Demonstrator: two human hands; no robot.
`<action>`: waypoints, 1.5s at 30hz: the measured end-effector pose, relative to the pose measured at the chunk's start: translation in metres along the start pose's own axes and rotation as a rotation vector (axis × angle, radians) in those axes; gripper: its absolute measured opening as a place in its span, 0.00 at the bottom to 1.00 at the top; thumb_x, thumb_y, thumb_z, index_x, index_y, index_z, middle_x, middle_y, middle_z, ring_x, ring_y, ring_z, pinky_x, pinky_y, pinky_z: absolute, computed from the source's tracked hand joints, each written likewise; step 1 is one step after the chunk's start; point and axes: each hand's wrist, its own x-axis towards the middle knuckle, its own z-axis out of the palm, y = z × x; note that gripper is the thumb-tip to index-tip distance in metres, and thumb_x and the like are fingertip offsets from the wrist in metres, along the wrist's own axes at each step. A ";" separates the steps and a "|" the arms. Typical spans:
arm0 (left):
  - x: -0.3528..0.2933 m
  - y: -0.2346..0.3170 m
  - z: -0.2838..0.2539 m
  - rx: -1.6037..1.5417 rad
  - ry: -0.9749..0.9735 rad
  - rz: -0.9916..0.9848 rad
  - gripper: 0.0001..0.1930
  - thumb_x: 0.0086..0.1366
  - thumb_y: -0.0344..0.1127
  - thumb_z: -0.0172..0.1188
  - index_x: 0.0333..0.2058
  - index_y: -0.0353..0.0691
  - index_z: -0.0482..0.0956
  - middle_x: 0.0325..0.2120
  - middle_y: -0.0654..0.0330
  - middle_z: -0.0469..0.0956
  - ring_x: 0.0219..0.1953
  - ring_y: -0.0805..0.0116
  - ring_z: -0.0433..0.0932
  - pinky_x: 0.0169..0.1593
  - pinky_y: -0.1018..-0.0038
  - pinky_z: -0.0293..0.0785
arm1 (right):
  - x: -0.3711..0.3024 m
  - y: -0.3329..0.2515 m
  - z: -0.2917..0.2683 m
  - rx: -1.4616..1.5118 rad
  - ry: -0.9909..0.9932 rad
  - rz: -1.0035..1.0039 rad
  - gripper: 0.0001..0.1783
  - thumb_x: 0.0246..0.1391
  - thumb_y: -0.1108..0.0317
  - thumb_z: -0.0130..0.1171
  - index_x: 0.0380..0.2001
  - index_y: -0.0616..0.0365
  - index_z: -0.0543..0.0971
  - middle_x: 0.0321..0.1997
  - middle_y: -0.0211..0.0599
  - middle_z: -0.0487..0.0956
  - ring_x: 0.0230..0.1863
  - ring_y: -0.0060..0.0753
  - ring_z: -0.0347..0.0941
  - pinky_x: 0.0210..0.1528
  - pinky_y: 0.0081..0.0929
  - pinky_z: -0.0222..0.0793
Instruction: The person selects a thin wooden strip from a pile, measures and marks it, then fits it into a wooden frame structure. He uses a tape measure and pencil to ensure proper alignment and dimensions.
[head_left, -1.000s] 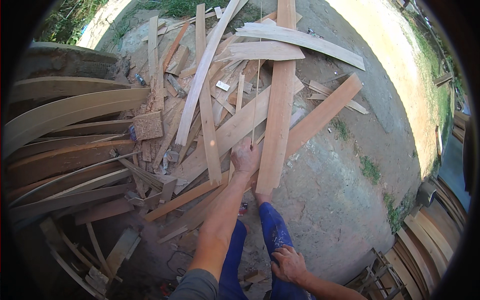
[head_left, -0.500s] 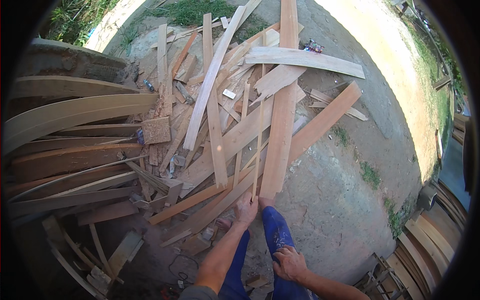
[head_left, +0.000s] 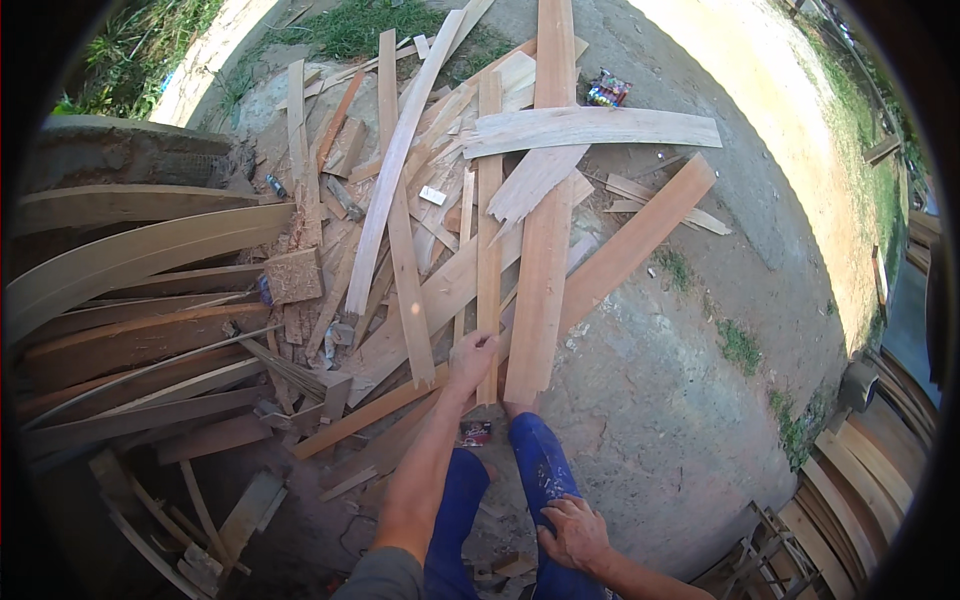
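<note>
Shaded, rough grey ground (head_left: 680, 410) spreads around a loose heap of sawn timber, with green grass (head_left: 370, 30) beyond it and curved brown planks (head_left: 140, 205) stacked at the left. On the heap lies the narrow light-brown wooden plank (head_left: 489, 270), its near end by the person's feet and its far part passing under the left end of a pale, gently curved wooden board (head_left: 640, 127). Just to its right runs a wide reddish-brown wooden board (head_left: 540, 290).

The left hand (head_left: 472, 360) is at the plank's left edge with its fingers curled; whether they pinch the wood or merely rest against it, I cannot tell. The right hand (head_left: 578, 535) holds nothing, its fingers loosely spread on the right knee of the blue trousers (head_left: 545, 460).

Handling the plank well would probably mean gripping it squarely across both edges, keeping it low, and minding the curved board on top, which could drag or slide. Splinters seem likeliest at the jagged end of the broken pale board (head_left: 540, 182) beside it.

Compared with half a second ago, the plank shows its broad face instead of a thin edge, the left hand is farther from the feet, and the broken board slants more steeply.
</note>
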 end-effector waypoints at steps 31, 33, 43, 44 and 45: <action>-0.199 0.061 -0.017 -0.931 -0.416 -0.317 0.24 0.72 0.42 0.58 0.59 0.29 0.72 0.55 0.54 0.75 0.59 0.66 0.72 0.65 0.68 0.65 | -0.007 -0.018 0.014 -0.035 0.051 -0.010 0.22 0.57 0.51 0.56 0.48 0.52 0.82 0.54 0.38 0.79 0.60 0.47 0.71 0.57 0.49 0.71; -0.239 0.060 -0.034 -0.860 -0.417 -0.330 0.25 0.72 0.43 0.58 0.59 0.30 0.72 0.55 0.55 0.75 0.59 0.67 0.72 0.65 0.69 0.65 | 0.003 0.006 0.037 0.225 0.077 0.021 0.24 0.60 0.47 0.54 0.50 0.52 0.81 0.52 0.41 0.81 0.55 0.49 0.75 0.56 0.49 0.70; -0.403 0.039 -0.089 -0.560 -0.369 -0.220 0.23 0.74 0.43 0.55 0.57 0.28 0.75 0.50 0.58 0.78 0.52 0.72 0.74 0.59 0.74 0.68 | 0.068 -0.097 0.048 1.685 -0.065 0.226 0.48 0.61 0.64 0.60 0.73 0.65 0.42 0.56 0.53 0.75 0.52 0.44 0.77 0.50 0.38 0.76; -0.416 0.041 -0.093 -0.518 -0.322 -0.164 0.23 0.74 0.43 0.55 0.56 0.28 0.75 0.49 0.58 0.78 0.51 0.72 0.75 0.58 0.75 0.68 | 0.060 -0.115 0.047 1.574 -0.055 0.214 0.46 0.59 0.72 0.60 0.73 0.64 0.46 0.57 0.52 0.75 0.53 0.42 0.76 0.48 0.32 0.76; -0.434 0.053 -0.104 -0.463 -0.295 -0.192 0.22 0.74 0.42 0.55 0.55 0.28 0.76 0.47 0.59 0.79 0.49 0.73 0.75 0.56 0.76 0.69 | 0.060 -0.116 0.059 1.549 -0.151 0.183 0.48 0.54 0.79 0.59 0.73 0.65 0.44 0.56 0.52 0.76 0.51 0.42 0.77 0.48 0.33 0.77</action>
